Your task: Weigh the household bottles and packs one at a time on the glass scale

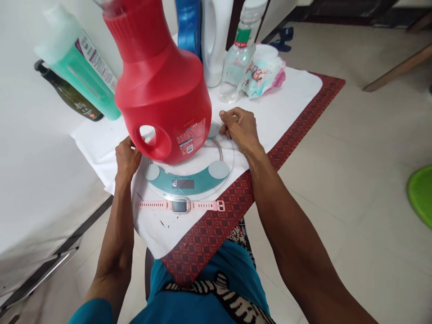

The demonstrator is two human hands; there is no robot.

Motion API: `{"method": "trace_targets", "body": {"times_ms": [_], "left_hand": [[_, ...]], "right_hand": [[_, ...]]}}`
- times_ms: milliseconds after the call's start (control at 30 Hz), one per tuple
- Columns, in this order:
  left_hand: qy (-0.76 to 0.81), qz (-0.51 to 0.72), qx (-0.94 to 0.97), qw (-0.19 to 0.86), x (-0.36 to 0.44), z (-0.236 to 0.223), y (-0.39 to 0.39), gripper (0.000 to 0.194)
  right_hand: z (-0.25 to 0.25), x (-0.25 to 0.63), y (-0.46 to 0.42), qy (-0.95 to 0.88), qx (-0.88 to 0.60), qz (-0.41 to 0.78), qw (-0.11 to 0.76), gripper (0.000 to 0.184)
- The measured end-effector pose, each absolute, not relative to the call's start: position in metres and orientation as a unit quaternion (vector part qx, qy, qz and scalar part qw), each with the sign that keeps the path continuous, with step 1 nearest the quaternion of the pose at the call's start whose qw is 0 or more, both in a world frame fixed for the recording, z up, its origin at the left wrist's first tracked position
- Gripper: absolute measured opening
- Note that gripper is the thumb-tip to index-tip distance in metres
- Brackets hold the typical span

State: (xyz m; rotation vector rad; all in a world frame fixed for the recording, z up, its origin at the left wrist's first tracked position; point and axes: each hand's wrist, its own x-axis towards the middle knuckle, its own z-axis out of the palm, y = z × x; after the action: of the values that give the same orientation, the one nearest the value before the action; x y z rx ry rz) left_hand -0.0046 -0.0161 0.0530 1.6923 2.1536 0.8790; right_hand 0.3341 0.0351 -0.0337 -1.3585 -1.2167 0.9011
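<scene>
A big red detergent jug (162,85) stands on a round glass scale (192,180) with a teal band and a small display. My left hand (126,157) rests at the scale's left edge beside the jug's handle, fingers curled against the rim. At the scale's far right rim lies my right hand (238,126), its fingers bent and pinching the glass edge. A pink wristwatch (180,205) lies flat on the white cloth (290,99) just in front of the scale.
Behind the jug stand a green bottle (81,63), a dark bottle (67,92), a blue jug (189,24), a white jug (216,40), a clear water bottle (238,58) and a printed packet (265,74). A red patterned mat (236,202) lies under the cloth. A white wall is at left.
</scene>
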Motion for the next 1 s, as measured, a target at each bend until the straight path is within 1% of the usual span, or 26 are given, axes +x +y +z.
{"method": "trace_targets", "body": {"times_ms": [67,100,167,200,300,433,533,667,733,833,933,1000], "left_hand": [[0.720,0.368,0.578,0.109,0.002,0.071,-0.027,0.030],[0.696,0.418,0.574,0.109,0.008,0.080,-0.035,0.033],[0.625,0.512,0.573,0.138,0.024,0.096,-0.050,0.049],[0.589,0.536,0.582,0.164,0.032,0.102,-0.056,0.055],[0.531,0.563,0.588,0.235,0.053,0.106,-0.062,0.063],[0.501,0.587,0.524,0.359,0.062,0.097,-0.046,0.070],[0.505,0.615,0.465,0.388,0.065,0.095,-0.034,0.072],[0.530,0.663,0.413,0.330,0.054,0.104,-0.030,0.065],[0.545,0.689,0.395,0.268,0.037,0.111,-0.031,0.060],[0.572,0.718,0.367,0.149,0.000,0.120,-0.030,0.059],[0.619,0.707,0.337,0.046,-0.039,0.122,-0.025,0.058],[0.646,0.692,0.322,0.003,-0.061,0.119,-0.020,0.058]], "right_hand": [[-0.028,0.333,0.032,-0.506,-0.570,0.378,0.525,0.056],[-0.026,0.332,0.030,-0.504,-0.571,0.381,0.525,0.058],[-0.022,0.331,0.027,-0.498,-0.574,0.384,0.524,0.062],[-0.020,0.330,0.026,-0.494,-0.577,0.384,0.524,0.063],[-0.017,0.331,0.026,-0.487,-0.590,0.388,0.514,0.066],[-0.011,0.331,0.025,-0.503,-0.601,0.384,0.488,0.069],[-0.008,0.329,0.023,-0.514,-0.608,0.366,0.482,0.072],[-0.009,0.328,0.021,-0.513,-0.608,0.358,0.490,0.076],[-0.010,0.328,0.021,-0.515,-0.606,0.357,0.490,0.078],[-0.010,0.328,0.021,-0.518,-0.606,0.356,0.488,0.080],[-0.008,0.328,0.022,-0.513,-0.604,0.366,0.488,0.079],[-0.008,0.328,0.022,-0.507,-0.603,0.374,0.490,0.077]]}}
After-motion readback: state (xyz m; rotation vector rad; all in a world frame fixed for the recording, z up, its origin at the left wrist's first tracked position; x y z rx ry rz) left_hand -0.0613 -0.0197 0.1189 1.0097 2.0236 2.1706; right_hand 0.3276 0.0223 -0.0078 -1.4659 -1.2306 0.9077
